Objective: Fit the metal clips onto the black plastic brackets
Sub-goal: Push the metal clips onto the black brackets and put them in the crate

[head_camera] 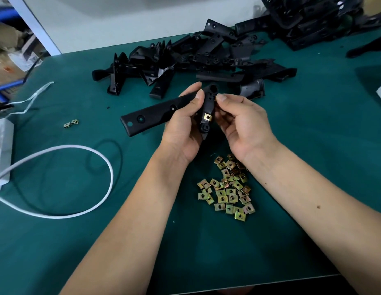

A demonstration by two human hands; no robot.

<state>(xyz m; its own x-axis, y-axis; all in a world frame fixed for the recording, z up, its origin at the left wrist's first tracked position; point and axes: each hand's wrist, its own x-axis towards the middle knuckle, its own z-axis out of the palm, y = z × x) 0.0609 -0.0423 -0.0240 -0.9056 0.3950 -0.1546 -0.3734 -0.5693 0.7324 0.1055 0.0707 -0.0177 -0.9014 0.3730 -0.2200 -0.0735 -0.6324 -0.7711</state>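
While my left hand curls round the long black plastic bracket, thumb lying along its upper edge and fingers wrapped behind, my right hand meets it from the other side, with the thumb and fingertips pinched against the bracket's narrow upright part. One brass-coloured square metal clip already sits on that upright part, between my two palms and just above a round boss. The flat holed arm of the bracket sticks out past my left hand, over the green table mat.

Below my right wrist, close to both forearms, lies the loose heap of brass-coloured metal clips, all flat on the mat. Beyond my fingertips is the sprawling pile of black plastic brackets, running away to the far right, where it is cut off by the top edge. Out past my left hand lie two stray metal clips, touching each other, then a looped white cable and a white power strip, half out of view.

My right fingertips hide whatever they press on the bracket; I cannot tell whether a second clip is under them. My left fingers behind the bracket are hidden too.
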